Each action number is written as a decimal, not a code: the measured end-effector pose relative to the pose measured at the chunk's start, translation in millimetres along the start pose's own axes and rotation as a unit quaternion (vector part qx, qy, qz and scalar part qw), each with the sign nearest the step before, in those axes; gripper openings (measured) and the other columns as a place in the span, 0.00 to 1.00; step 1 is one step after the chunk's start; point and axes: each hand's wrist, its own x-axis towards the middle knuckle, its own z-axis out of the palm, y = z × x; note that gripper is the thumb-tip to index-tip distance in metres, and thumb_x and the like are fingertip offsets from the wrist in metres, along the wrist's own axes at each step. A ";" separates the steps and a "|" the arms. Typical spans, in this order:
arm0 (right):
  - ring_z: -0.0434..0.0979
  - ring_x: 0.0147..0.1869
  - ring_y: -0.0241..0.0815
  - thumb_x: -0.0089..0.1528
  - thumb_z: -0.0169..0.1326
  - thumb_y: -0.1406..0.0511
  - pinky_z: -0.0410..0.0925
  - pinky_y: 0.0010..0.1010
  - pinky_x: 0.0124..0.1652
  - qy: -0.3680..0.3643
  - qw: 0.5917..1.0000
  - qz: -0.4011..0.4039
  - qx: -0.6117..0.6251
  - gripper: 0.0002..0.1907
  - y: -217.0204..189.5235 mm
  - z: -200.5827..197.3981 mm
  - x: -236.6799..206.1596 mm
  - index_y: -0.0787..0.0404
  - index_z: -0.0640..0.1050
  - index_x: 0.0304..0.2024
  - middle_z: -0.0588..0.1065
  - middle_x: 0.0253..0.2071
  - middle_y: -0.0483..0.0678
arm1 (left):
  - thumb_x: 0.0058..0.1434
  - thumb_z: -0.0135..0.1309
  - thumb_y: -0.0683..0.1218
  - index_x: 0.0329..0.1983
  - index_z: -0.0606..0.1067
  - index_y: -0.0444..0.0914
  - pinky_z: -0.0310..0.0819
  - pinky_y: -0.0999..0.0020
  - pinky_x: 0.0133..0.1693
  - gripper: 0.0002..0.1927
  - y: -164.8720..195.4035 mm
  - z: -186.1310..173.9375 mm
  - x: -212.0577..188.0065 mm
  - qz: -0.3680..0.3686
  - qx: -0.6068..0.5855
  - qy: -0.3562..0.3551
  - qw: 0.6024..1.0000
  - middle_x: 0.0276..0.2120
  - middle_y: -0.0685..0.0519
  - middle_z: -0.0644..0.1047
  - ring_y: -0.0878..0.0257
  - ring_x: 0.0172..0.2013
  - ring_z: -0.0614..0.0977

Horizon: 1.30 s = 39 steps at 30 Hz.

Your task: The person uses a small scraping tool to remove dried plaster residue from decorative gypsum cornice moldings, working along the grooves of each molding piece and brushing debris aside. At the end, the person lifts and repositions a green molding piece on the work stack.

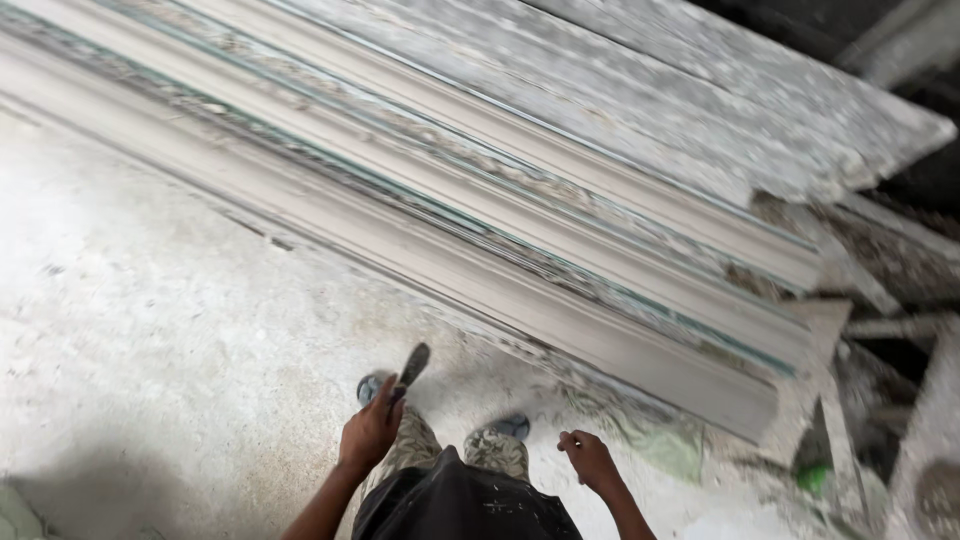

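Observation:
My left hand (370, 432) is low in the view, closed around the handle of a flat scraper-like tool (411, 367) whose dark blade points up and away from me. My right hand (588, 459) hangs beside my right leg with fingers loosely curled and nothing in it. Both hands are a little short of the near edge of a long plaster moulding bench (520, 300), whose grooved cornice channels run diagonally from upper left to lower right. My plaster-spattered trousers and blue shoes (513, 427) show between the hands.
The dusty white floor (150, 330) spreads to the left. A second plaster-crusted slab (700, 110) lies behind the bench. Wooden supports and rubble (880, 330) clutter the right side, with a green object (812, 476) near the bench end.

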 end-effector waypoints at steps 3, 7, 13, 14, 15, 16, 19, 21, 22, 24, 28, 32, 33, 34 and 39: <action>0.82 0.33 0.41 0.65 0.50 0.51 0.72 0.35 0.40 0.037 0.990 -0.135 -0.032 0.23 -58.6 11.7 17.1 0.63 0.85 0.34 0.83 0.29 0.48 | 0.70 0.46 0.58 0.69 0.64 0.41 0.82 0.47 0.38 0.28 -42.1 -10.8 -10.9 -0.019 -0.139 0.210 0.968 0.47 0.36 0.82 0.38 0.42 0.84; 0.81 0.33 0.41 0.64 0.52 0.53 0.72 0.36 0.40 0.027 0.983 -0.163 -0.081 0.20 -146.6 52.1 26.5 0.62 0.85 0.36 0.83 0.30 0.50 | 0.68 0.48 0.57 0.67 0.67 0.42 0.80 0.46 0.44 0.27 -102.3 -38.1 -24.2 -0.205 -0.254 0.168 0.930 0.44 0.36 0.83 0.37 0.45 0.84; 0.76 0.28 0.42 0.64 0.52 0.60 0.70 0.37 0.33 -0.053 0.989 -0.139 -0.003 0.16 -290.7 195.1 19.5 0.63 0.81 0.48 0.80 0.30 0.51 | 0.66 0.50 0.56 0.65 0.70 0.43 0.78 0.47 0.44 0.25 -237.1 -137.9 -29.4 -0.237 -0.271 0.228 0.905 0.44 0.36 0.83 0.37 0.45 0.84; 0.74 0.26 0.44 0.65 0.51 0.61 0.68 0.39 0.30 -0.094 0.988 -0.115 0.044 0.17 -317.9 220.7 20.9 0.64 0.80 0.51 0.78 0.29 0.52 | 0.67 0.50 0.56 0.65 0.70 0.42 0.79 0.47 0.44 0.25 -260.7 -159.8 -28.3 -0.239 -0.273 0.255 0.896 0.44 0.36 0.83 0.37 0.45 0.84; 0.77 0.27 0.41 0.65 0.50 0.60 0.71 0.36 0.31 -0.114 0.981 -0.155 0.020 0.17 -344.0 243.6 21.8 0.63 0.79 0.51 0.79 0.30 0.49 | 0.67 0.50 0.56 0.65 0.70 0.42 0.79 0.48 0.44 0.25 -281.2 -179.5 -27.8 -0.242 -0.275 0.280 0.887 0.44 0.36 0.83 0.38 0.46 0.84; 0.81 0.28 0.38 0.65 0.50 0.59 0.73 0.33 0.32 -0.134 0.972 -0.193 -0.001 0.18 -370.4 266.5 23.5 0.62 0.79 0.51 0.81 0.30 0.46 | 0.67 0.50 0.55 0.64 0.70 0.41 0.79 0.47 0.44 0.25 -299.8 -199.0 -26.2 -0.245 -0.283 0.314 0.873 0.44 0.36 0.83 0.38 0.45 0.84; 0.82 0.27 0.37 0.67 0.51 0.57 0.74 0.31 0.31 -0.200 0.947 -0.240 -0.067 0.17 -446.2 325.2 25.5 0.63 0.80 0.47 0.79 0.25 0.45 | 0.67 0.51 0.54 0.64 0.69 0.38 0.78 0.49 0.41 0.25 -348.1 -254.9 -20.4 -0.246 -0.305 0.382 0.837 0.42 0.37 0.83 0.42 0.41 0.85; 0.82 0.25 0.36 0.69 0.53 0.55 0.72 0.31 0.29 -0.217 0.928 -0.269 -0.140 0.19 -494.0 353.4 30.2 0.66 0.79 0.40 0.76 0.21 0.46 | 0.68 0.51 0.53 0.65 0.69 0.37 0.79 0.53 0.37 0.25 -371.8 -285.2 -11.2 -0.242 -0.328 0.386 0.827 0.37 0.39 0.84 0.49 0.34 0.86; 0.83 0.26 0.34 0.70 0.54 0.54 0.70 0.30 0.28 -0.211 0.914 -0.290 -0.189 0.22 -516.3 364.8 32.6 0.69 0.77 0.36 0.74 0.20 0.46 | 0.68 0.50 0.52 0.65 0.67 0.37 0.77 0.55 0.32 0.25 -379.4 -296.7 -3.5 -0.256 -0.376 0.370 0.810 0.37 0.41 0.83 0.51 0.30 0.84; 0.80 0.24 0.33 0.71 0.54 0.53 0.67 0.29 0.28 -0.195 0.892 -0.333 -0.236 0.26 -556.1 385.2 34.4 0.70 0.78 0.30 0.73 0.19 0.45 | 0.67 0.48 0.50 0.66 0.65 0.38 0.75 0.60 0.22 0.25 -388.6 -314.5 13.3 -0.281 -0.469 0.336 0.766 0.36 0.44 0.82 0.57 0.22 0.80; 0.73 0.20 0.34 0.65 0.52 0.52 0.66 0.30 0.26 -0.218 0.896 -0.358 -0.145 0.20 -629.9 431.0 46.8 0.62 0.80 0.32 0.75 0.17 0.44 | 0.67 0.48 0.48 0.60 0.64 0.38 0.69 0.67 0.17 0.20 -390.2 -341.0 63.7 -0.237 -0.573 0.291 0.728 0.36 0.46 0.80 0.64 0.18 0.76; 0.71 0.21 0.37 0.67 0.52 0.52 0.69 0.33 0.26 -0.225 0.922 -0.271 -0.160 0.24 -710.3 489.0 75.9 0.67 0.80 0.32 0.69 0.19 0.46 | 0.68 0.49 0.49 0.55 0.67 0.36 0.67 0.67 0.18 0.17 -399.0 -382.5 127.2 -0.221 -0.601 0.223 0.736 0.34 0.44 0.80 0.64 0.18 0.75; 0.72 0.23 0.36 0.67 0.52 0.52 0.69 0.32 0.29 -0.233 0.904 -0.324 -0.150 0.22 -734.9 506.1 83.8 0.65 0.81 0.35 0.73 0.22 0.45 | 0.68 0.49 0.50 0.53 0.67 0.36 0.69 0.67 0.19 0.16 -406.7 -398.0 142.4 -0.211 -0.586 0.224 0.750 0.33 0.44 0.81 0.64 0.19 0.76; 0.73 0.26 0.35 0.67 0.52 0.53 0.69 0.31 0.32 -0.242 0.885 -0.371 -0.140 0.21 -761.2 522.4 87.5 0.64 0.82 0.37 0.77 0.25 0.44 | 0.68 0.50 0.51 0.51 0.68 0.36 0.70 0.67 0.21 0.16 -414.7 -413.8 156.1 -0.204 -0.573 0.222 0.762 0.32 0.45 0.81 0.64 0.20 0.77; 0.74 0.41 0.40 0.69 0.52 0.53 0.69 0.36 0.42 -0.335 0.818 -0.420 -0.204 0.23 -900.0 571.0 105.1 0.60 0.74 0.60 0.76 0.41 0.55 | 0.67 0.53 0.53 0.41 0.69 0.33 0.74 0.67 0.27 0.17 -459.8 -515.7 232.2 -0.160 -0.465 0.270 0.828 0.26 0.49 0.83 0.64 0.23 0.81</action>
